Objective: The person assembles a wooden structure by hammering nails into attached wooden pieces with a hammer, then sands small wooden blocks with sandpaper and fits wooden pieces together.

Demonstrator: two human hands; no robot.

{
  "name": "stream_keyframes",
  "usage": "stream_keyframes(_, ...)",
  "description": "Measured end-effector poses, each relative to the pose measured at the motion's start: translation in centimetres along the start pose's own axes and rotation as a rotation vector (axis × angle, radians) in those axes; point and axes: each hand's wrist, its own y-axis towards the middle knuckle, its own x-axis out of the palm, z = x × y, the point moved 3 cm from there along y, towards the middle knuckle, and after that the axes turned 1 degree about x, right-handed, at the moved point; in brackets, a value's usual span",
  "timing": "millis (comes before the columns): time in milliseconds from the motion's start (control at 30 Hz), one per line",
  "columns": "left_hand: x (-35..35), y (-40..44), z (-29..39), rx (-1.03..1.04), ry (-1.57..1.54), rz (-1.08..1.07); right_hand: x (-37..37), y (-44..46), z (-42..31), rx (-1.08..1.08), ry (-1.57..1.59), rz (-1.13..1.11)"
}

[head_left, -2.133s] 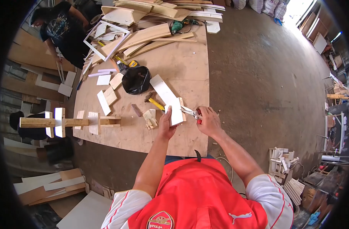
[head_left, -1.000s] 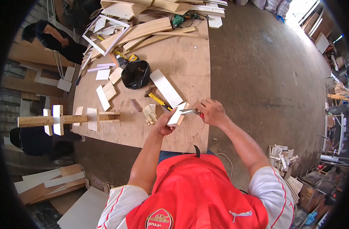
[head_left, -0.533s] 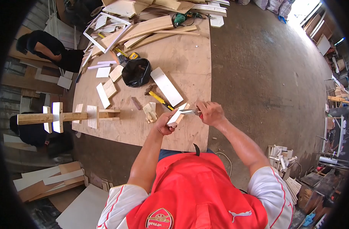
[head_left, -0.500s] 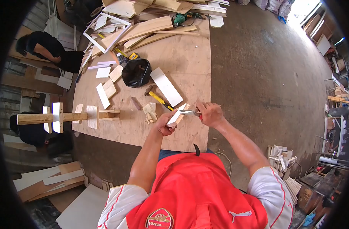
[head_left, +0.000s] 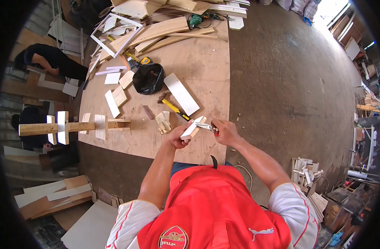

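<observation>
1. the right hand (head_left: 226,132) has its fingers clamped on a silver metal hand tool with red handles (head_left: 205,125).
2. the left hand (head_left: 178,138) has its fingers clamped around a small white-faced wooden block (head_left: 193,128), held above the brown plywood tabletop (head_left: 200,66).
3. the tool's tip meets or overlaps the block's right side; exact contact cannot be told.
4. near the left hand lies a yellow-handled hammer (head_left: 173,108), beside a long white rectangular board (head_left: 181,94).
5. beyond them stands a black plastic bag (head_left: 148,79).
</observation>
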Motion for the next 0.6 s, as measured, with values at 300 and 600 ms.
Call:
stream_keyframes(300, 1.0, 1.5, -1.4, 0.039, -0.29, -0.261, 3.0, 1.0, -1.3, 0.182, 0.673, 0.228)
stream_keyframes(600, -2.2, -0.2, -0.7, 0.218, -0.382, -0.179, 1.2, 2.3, -0.6, 0.211, 0.415, 0.17)
